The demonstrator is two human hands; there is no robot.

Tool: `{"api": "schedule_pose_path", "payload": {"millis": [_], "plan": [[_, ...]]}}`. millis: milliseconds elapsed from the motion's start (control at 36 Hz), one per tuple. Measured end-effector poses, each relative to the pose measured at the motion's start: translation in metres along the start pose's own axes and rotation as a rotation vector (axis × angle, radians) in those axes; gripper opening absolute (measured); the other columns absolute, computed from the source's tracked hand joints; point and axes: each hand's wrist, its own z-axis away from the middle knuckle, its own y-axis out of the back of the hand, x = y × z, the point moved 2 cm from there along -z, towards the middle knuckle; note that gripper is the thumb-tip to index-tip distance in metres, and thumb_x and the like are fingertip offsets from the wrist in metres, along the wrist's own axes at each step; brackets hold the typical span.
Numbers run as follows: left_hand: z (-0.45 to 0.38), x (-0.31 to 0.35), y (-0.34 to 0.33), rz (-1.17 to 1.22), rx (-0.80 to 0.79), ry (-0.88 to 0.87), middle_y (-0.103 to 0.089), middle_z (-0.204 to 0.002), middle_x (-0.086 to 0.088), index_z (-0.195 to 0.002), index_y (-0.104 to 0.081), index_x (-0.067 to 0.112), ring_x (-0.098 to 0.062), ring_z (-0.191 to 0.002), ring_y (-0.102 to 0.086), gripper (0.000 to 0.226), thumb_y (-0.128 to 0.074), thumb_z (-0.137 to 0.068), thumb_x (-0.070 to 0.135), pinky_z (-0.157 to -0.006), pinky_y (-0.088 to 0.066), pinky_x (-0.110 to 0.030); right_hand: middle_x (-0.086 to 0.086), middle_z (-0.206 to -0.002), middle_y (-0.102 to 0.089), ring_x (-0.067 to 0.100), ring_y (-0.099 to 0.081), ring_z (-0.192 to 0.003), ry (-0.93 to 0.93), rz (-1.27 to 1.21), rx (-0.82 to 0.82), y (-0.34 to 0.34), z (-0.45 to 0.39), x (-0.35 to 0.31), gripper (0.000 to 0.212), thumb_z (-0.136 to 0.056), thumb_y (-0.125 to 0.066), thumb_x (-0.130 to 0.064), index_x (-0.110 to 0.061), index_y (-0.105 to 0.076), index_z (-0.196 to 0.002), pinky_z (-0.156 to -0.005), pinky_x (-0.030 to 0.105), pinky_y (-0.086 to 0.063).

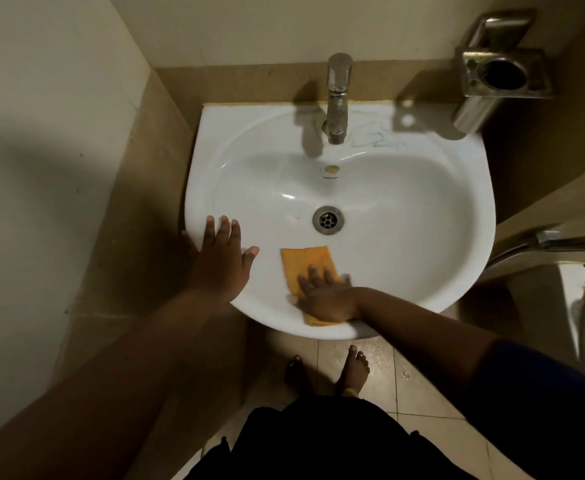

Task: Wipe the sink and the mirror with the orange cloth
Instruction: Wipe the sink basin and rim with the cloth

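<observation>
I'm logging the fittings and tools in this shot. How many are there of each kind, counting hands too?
Sink: 1
Tap: 1
Drain: 1
Orange cloth: 1
Metal wall holder: 1
Hands: 2, left hand on the rim, right hand pressing the cloth
Total: 7

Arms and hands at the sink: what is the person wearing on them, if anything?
Both hands are bare: no gloves, rings or watch show on the left hand or the right hand. The left forearm is uncovered as far as it shows. On the right arm a dark blue sleeve begins above the elbow.
</observation>
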Motion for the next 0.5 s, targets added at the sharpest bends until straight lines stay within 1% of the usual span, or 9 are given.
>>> {"api": "schedule_pose_path", "payload": {"millis": [83,167,250,306,333,417,444,472,500], "plan": [[0.000,0.000,0.003,0.007,0.027,0.011,-0.015,-0.155,-0.019,-0.146,-0.018,0.000,-0.034,-0.145,0.000,0.061,-0.030,-0.099,0.037,-0.117,0.003,-0.039,0.004,-0.155,0.025,0.029,0.022,-0.142,0.072,-0.093,0.083,0.002,-0.027,-0.033,0.071,-0.096,-0.015,-0.060,-0.023,0.013,-0.150,-0.109,0.059,0.013],[-0.003,-0.004,-0.001,-0.040,0.026,0.005,-0.015,-0.155,-0.019,-0.147,-0.017,0.001,-0.035,-0.145,-0.001,0.062,-0.027,-0.100,0.040,-0.117,0.003,-0.040,0.005,-0.155,0.025,0.030,0.023,-0.142,0.083,-0.108,0.191,0.011,-0.048,-0.058,0.071,-0.096,-0.014,-0.059,-0.022,0.014,-0.150,-0.109,0.060,0.012],[-0.002,-0.002,0.001,-0.077,0.052,-0.016,-0.015,-0.155,-0.020,-0.147,-0.017,0.002,-0.035,-0.145,-0.001,0.062,-0.026,-0.100,0.041,-0.114,0.011,-0.038,0.005,-0.155,0.025,0.030,0.021,-0.142,0.086,-0.074,0.231,0.016,-0.054,-0.061,0.069,-0.097,-0.014,-0.057,-0.022,0.014,-0.150,-0.108,0.062,0.012],[-0.003,-0.003,0.004,-0.106,0.003,0.019,-0.008,-0.157,-0.015,-0.149,-0.011,0.006,-0.031,-0.146,0.004,0.062,-0.025,-0.100,0.041,-0.108,0.018,-0.035,0.003,-0.156,0.024,0.027,0.019,-0.143,0.094,-0.025,0.213,0.015,-0.050,-0.053,0.068,-0.097,-0.013,-0.057,-0.024,0.013,-0.150,-0.107,0.063,0.013],[-0.005,-0.005,0.005,-0.108,-0.017,0.035,-0.007,-0.158,-0.013,-0.149,-0.010,0.007,-0.030,-0.146,0.006,0.062,-0.024,-0.099,0.042,-0.109,0.018,-0.038,0.002,-0.156,0.023,0.026,0.018,-0.144,0.097,0.001,0.196,0.014,-0.047,-0.046,0.066,-0.097,-0.012,-0.056,-0.024,0.013,-0.150,-0.106,0.063,0.014],[-0.011,-0.013,0.005,-0.087,-0.016,0.053,-0.010,-0.157,-0.013,-0.148,-0.013,0.006,-0.030,-0.146,0.004,0.063,-0.025,-0.099,0.043,-0.114,0.005,-0.057,-0.001,-0.157,0.022,0.022,0.015,-0.145,0.065,0.074,0.130,0.010,-0.032,-0.021,0.064,-0.098,-0.011,-0.056,-0.027,0.012,-0.150,-0.105,0.064,0.016],[-0.013,-0.016,0.004,-0.079,-0.005,0.053,-0.012,-0.157,-0.015,-0.148,-0.016,0.005,-0.031,-0.146,0.002,0.063,-0.027,-0.098,0.042,-0.114,0.001,-0.060,-0.001,-0.157,0.021,0.021,0.014,-0.145,0.041,0.096,0.103,0.009,-0.024,-0.011,0.064,-0.098,-0.010,-0.057,-0.027,0.011,-0.150,-0.105,0.064,0.016],[-0.013,-0.017,0.005,-0.067,0.004,0.047,-0.015,-0.156,-0.017,-0.147,-0.018,0.002,-0.032,-0.146,0.001,0.063,-0.030,-0.098,0.040,-0.115,-0.002,-0.059,-0.002,-0.157,0.021,0.021,0.014,-0.145,0.019,0.114,0.074,0.008,-0.016,-0.002,0.064,-0.097,-0.010,-0.057,-0.028,0.011,-0.150,-0.106,0.064,0.016],[-0.014,-0.018,0.005,-0.054,0.011,0.032,-0.016,-0.155,-0.019,-0.146,-0.019,0.000,-0.033,-0.145,0.001,0.063,-0.031,-0.098,0.039,-0.116,-0.002,-0.055,-0.002,-0.157,0.021,0.020,0.014,-0.145,0.005,0.127,0.047,0.007,-0.009,0.006,0.065,-0.097,-0.010,-0.058,-0.028,0.010,-0.150,-0.106,0.064,0.017]]}}
